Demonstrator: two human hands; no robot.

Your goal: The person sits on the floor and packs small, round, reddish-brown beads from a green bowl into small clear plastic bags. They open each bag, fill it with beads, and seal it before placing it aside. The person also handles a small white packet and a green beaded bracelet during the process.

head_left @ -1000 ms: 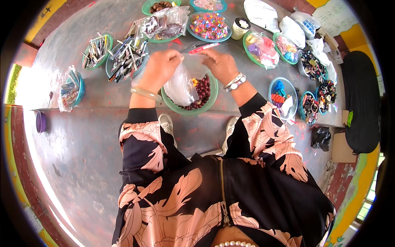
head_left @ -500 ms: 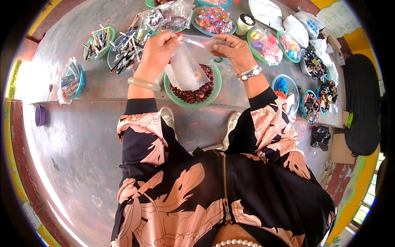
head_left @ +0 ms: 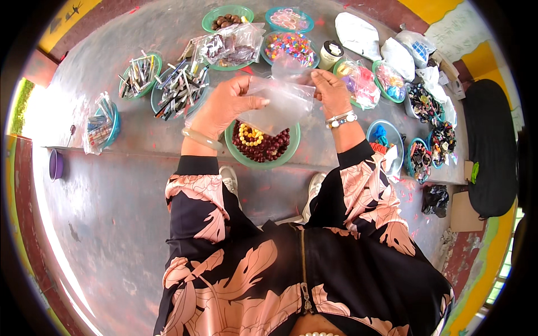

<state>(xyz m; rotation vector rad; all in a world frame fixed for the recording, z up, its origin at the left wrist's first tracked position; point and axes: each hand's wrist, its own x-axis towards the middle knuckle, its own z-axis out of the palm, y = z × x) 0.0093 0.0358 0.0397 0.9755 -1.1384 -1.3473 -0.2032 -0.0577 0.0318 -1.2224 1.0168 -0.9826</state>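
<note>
A clear plastic bag [head_left: 274, 112] is stretched between my two hands, above a green bowl [head_left: 262, 164]. My left hand [head_left: 231, 106] is closed on the bag's left side, its thumb lying along the plastic. On the other side, my right hand [head_left: 333, 96] pinches clear plastic between thumb and fingers. A thin see-through piece [head_left: 288, 68] rises above the bag; whether it is a flap or a second bag I cannot tell. Dark red bead strings [head_left: 272, 149] fill the bowl, with a yellow bead string [head_left: 250, 138] on top, partly hidden by the bag.
Farther out stand basins of pens [head_left: 182, 92], bagged dark items [head_left: 232, 50], colourful small pieces [head_left: 288, 47] and brown round things [head_left: 227, 21]. To the right are a lidded cup [head_left: 330, 54], white bags [head_left: 358, 36] and several basins. A purple pot [head_left: 56, 164] stands far left.
The bag has been spread wider, and my left hand has shifted lower and to the right. The yellow bead string now shows in the bowl.
</note>
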